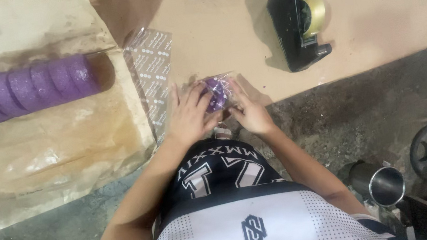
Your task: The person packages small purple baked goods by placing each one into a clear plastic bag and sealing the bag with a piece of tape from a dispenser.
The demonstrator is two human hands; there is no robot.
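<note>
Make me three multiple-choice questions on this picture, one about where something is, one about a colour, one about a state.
1. Where is the tape dispenser?
A. between the hands
B. beyond the right hand, on the brown board
C. on the floor

2. What colour is the roll of foam discs?
A. green
B. white
C. purple

3. How is the small purple disc now?
A. lying alone
B. in clear wrap, under both hands
C. stuck on the dispenser

Answers: 1 B, it stands on the board past the hands. 2 C, plainly purple. 3 B, the left hand and right hand press its wrap.
</note>
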